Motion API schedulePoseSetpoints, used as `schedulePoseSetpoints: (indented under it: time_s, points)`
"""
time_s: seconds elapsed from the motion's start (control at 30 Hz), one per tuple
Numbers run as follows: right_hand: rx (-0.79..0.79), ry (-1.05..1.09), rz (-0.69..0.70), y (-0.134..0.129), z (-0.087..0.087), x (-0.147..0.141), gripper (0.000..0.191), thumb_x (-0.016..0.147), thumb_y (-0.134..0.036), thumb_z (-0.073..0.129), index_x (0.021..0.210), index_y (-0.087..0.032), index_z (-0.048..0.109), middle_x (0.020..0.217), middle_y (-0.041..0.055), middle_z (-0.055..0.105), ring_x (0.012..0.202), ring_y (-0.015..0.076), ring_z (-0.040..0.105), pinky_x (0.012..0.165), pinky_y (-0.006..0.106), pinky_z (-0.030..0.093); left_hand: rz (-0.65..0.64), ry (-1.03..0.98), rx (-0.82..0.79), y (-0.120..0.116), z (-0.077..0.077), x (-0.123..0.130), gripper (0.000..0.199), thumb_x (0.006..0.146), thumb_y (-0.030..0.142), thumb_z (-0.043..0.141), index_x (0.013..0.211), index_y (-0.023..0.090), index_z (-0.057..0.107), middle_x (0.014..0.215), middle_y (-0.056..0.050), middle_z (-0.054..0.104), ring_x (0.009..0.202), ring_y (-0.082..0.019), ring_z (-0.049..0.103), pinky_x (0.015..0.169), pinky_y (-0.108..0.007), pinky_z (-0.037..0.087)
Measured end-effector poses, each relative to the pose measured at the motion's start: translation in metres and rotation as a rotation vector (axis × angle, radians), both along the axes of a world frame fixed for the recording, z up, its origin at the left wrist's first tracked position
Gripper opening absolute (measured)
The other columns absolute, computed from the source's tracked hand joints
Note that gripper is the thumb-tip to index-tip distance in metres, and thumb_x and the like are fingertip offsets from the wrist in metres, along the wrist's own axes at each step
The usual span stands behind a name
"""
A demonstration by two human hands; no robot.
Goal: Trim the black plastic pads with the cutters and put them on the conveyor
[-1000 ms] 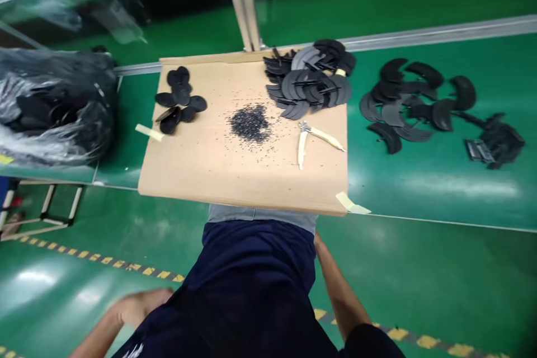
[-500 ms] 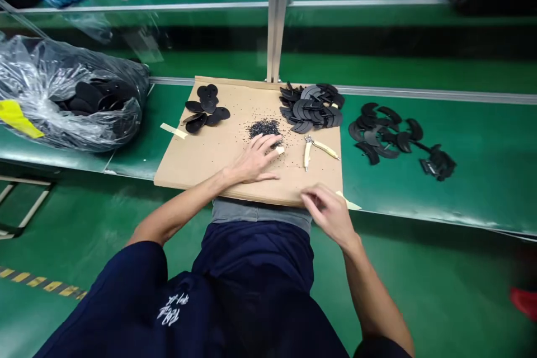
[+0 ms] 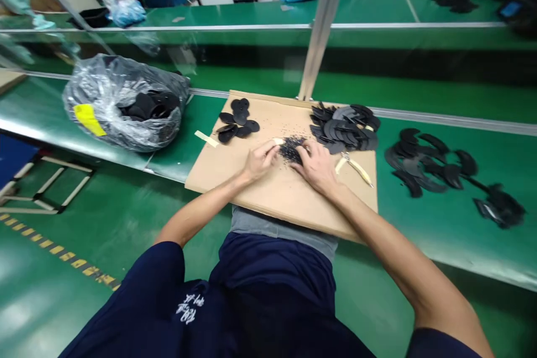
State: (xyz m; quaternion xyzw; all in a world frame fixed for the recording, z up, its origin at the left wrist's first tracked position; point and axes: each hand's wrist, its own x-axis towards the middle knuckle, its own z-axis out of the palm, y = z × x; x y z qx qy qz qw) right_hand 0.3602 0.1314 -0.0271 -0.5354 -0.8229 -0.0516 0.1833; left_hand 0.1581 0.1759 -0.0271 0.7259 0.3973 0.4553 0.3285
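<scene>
Flanking a heap of small black bits (image 3: pixel 292 149), two bare hands work at the middle of a cardboard sheet (image 3: pixel 268 196) on the green tabletop (image 3: pixel 419 224). Take the heap as the centre of a clock, with twelve at the far side. It has no clear long axis: its visible part looks roundish, its sides are partly covered, and single bits are too small to show which way they point.

The left hand (image 3: pixel 260 160) sits between eight and nine o'clock, its fingers bent and reaching toward three, with a pale wrap (image 3: pixel 278 141) on one fingertip at the heap's edge. Whether these fingers grip a bit, I cannot tell. The left forearm (image 3: pixel 210 201) runs up toward two o'clock.

The right hand (image 3: pixel 318 166) lies at four o'clock, back upward, its fingers curled down onto the heap's near right side; whether they pinch anything cannot be made out. Its forearm (image 3: pixel 386 240) slants toward between ten and eleven.

Just past three o'clock, near the right hand, rest cream-handled nippers (image 3: pixel 359 171), spread in a V: the head points about twelve, one handle toward four, the other toward seven. Curved black pieces (image 3: pixel 346 127) are stacked between two and three o'clock. Oval black pieces (image 3: pixel 240 117) cluster near ten, and farther out that way lies a clear plastic bag (image 3: pixel 104 100) holding more dark pieces.
</scene>
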Motion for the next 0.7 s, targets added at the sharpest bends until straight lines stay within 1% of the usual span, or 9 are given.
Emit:
schedulePoseSetpoints:
  time_s: [0.07,0.1,0.2,0.27,0.33,0.4,0.53,0.57,0.7]
  points:
    - [0.1,0.088,-0.035,0.01,0.006,-0.017,0.039,0.103,-0.037,0.044,0.131,-0.015,0.059,0.129,0.0191,0.058,0.116,0.0324,0.053,0.094,0.047,0.047,0.023,-0.243,-0.228,0.004,0.007,0.01,0.059,0.095,0.068,0.051,0.109,0.015,0.074,0.059,0.0,0.059,0.056,-0.013,0.057,0.064,-0.027,0.051]
    - [0.156,0.139,-0.034,0.014,0.008,-0.027,0.04,0.103,-0.037,0.042,0.133,-0.016,0.057,0.132,0.0187,0.056,0.117,0.032,0.053,0.096,0.047,0.047,0.022,-0.367,-0.345,0.007,0.011,0.018,0.062,0.096,0.069,0.047,0.11,0.014,0.073,0.061,-0.001,0.061,0.057,-0.014,0.059,0.064,-0.027,0.052]
    - [0.292,0.228,0.08,0.024,0.015,-0.048,0.045,0.104,-0.04,0.037,0.139,-0.019,0.055,0.143,0.0179,0.049,0.13,0.0343,0.047,0.104,0.052,0.044,-0.069,-0.621,-0.609,0.014,0.028,0.039,0.079,0.1,0.072,0.019,0.119,0.015,0.069,0.089,-0.01,0.073,0.086,-0.02,0.072,0.079,-0.034,0.06]
    - [0.322,0.231,0.12,0.035,0.018,-0.05,0.045,0.105,-0.04,0.034,0.139,-0.021,0.056,0.144,0.0172,0.048,0.135,0.0345,0.044,0.107,0.054,0.043,-0.164,-0.673,-0.708,0.014,0.04,0.043,0.088,0.097,0.076,0.007,0.124,0.017,0.067,0.111,-0.013,0.073,0.109,-0.026,0.071,0.091,-0.04,0.06]
    - [0.315,0.243,0.057,0.046,0.019,-0.046,0.045,0.105,-0.039,0.033,0.138,-0.019,0.056,0.144,0.0189,0.05,0.138,0.0343,0.043,0.108,0.054,0.043,-0.235,-0.717,-0.791,0.011,0.049,0.042,0.091,0.093,0.081,0.008,0.129,0.019,0.064,0.127,-0.015,0.069,0.126,-0.03,0.064,0.1,-0.045,0.058]
    - [0.307,0.28,0.004,0.053,0.018,-0.042,0.045,0.106,-0.038,0.033,0.139,-0.017,0.055,0.144,0.0211,0.049,0.142,0.0343,0.041,0.11,0.055,0.042,-0.237,-0.763,-0.851,0.012,0.051,0.041,0.091,0.091,0.083,0.009,0.134,0.02,0.059,0.137,-0.015,0.064,0.133,-0.031,0.06,0.103,-0.047,0.057]
    - [0.226,0.278,0.18,0.059,0.011,-0.041,0.043,0.104,-0.031,0.036,0.14,-0.021,0.057,0.147,0.0161,0.052,0.145,0.0322,0.041,0.114,0.055,0.041,-0.178,-0.78,-0.918,0.025,0.042,0.046,0.094,0.09,0.083,0.004,0.138,0.02,0.053,0.141,-0.015,0.06,0.131,-0.031,0.061,0.101,-0.049,0.059]
    - [0.202,0.273,0.176,0.059,0.009,-0.041,0.043,0.104,-0.029,0.036,0.14,-0.021,0.057,0.146,0.0161,0.053,0.144,0.0319,0.042,0.114,0.055,0.042,-0.17,-0.775,-0.924,0.029,0.038,0.046,0.096,0.089,0.084,0.003,0.139,0.019,0.053,0.141,-0.016,0.061,0.131,-0.031,0.061,0.102,-0.049,0.058]
    - [0.174,0.317,0.012,0.052,0.007,-0.041,0.049,0.105,-0.033,0.031,0.145,-0.013,0.051,0.148,0.0204,0.052,0.146,0.0341,0.042,0.113,0.058,0.043,-0.147,-0.574,-0.772,0.038,0.024,0.037,0.093,0.094,0.074,-0.006,0.144,0.017,0.048,0.145,-0.016,0.059,0.138,-0.028,0.056,0.114,-0.049,0.049]
